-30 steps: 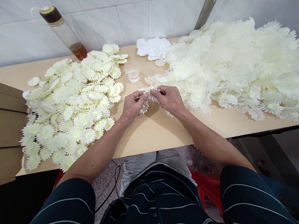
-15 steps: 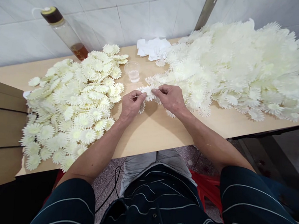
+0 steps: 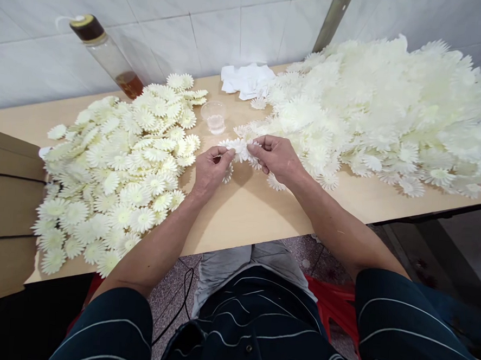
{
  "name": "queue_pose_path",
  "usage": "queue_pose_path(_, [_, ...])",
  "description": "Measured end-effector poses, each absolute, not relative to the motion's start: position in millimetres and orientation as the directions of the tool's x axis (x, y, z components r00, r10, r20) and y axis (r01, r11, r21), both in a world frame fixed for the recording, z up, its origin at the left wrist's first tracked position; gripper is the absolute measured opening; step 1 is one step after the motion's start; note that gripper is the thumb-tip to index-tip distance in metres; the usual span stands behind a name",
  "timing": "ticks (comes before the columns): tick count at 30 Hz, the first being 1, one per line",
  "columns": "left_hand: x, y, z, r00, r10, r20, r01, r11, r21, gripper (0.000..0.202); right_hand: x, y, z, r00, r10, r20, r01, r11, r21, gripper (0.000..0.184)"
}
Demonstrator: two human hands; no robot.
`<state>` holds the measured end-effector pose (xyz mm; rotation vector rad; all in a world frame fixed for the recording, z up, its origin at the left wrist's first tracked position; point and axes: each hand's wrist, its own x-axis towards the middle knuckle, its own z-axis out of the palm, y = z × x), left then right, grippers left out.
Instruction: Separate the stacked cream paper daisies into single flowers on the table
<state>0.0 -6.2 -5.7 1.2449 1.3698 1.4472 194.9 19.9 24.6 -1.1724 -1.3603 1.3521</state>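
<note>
Between my two hands, above the middle of the table, is a white artificial flower [image 3: 239, 149] with narrow petals. My left hand [image 3: 212, 170] is closed, pinching its left side between thumb and fingers. On its other side my right hand [image 3: 276, 156] pinches the petals with thumb and forefinger. Just below my left fingers more petals show, and I cannot tell whether they belong to the same flower. A thick heap of cream flower heads [image 3: 118, 178] lies left of my left hand. Beyond my right hand rises a larger pile of white petal pieces [image 3: 375, 112].
A small clear plastic cup [image 3: 215, 123] with clear contents stands behind my hands. Crumpled white tissue [image 3: 247, 80] lies near the tiled wall. At the back left a bottle [image 3: 109, 58] holds brown liquid. A cardboard box [image 3: 6, 214] stands at the table's left end.
My right hand has shifted slightly to the right along the flower's petals. My left hand keeps its pinch in nearly the same place.
</note>
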Motion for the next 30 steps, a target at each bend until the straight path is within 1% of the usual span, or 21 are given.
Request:
queue_pose_path(5, [-4, -5, -4, -0.255, 0.958, 0.135, 0.108, -0.111, 0.988, 0.049, 200, 25, 24, -0.089, 0.996, 0.016, 0.088, 0.024, -0.996, 0.041])
queue_pose_path(10, [-6, -4, -2, -0.269, 0.955, 0.125, 0.104, -0.101, 0.99, 0.051, 207, 24, 36, -0.076, 0.995, 0.059, 0.041, 0.062, -0.997, 0.037])
queue_pose_path(17, [-4, -4, -3, -0.272, 0.958, 0.096, 0.072, -0.08, 0.994, 0.049, 213, 24, 41, -0.098, 0.992, 0.079, 0.035, 0.082, -0.996, 0.042])
queue_pose_path(23, [-4, -4, -4, -0.282, 0.955, 0.094, 0.053, -0.083, 0.995, 0.048, 213, 26, 42, -0.061, 0.993, 0.1, 0.088, 0.105, -0.991, 0.047])
queue_pose_path(30, [-3, -5, -5, -0.271, 0.956, 0.109, 0.064, -0.095, 0.993, 0.05, 214, 25, 43, -0.099, 0.99, 0.097, 0.097, 0.107, -0.99, 0.059])
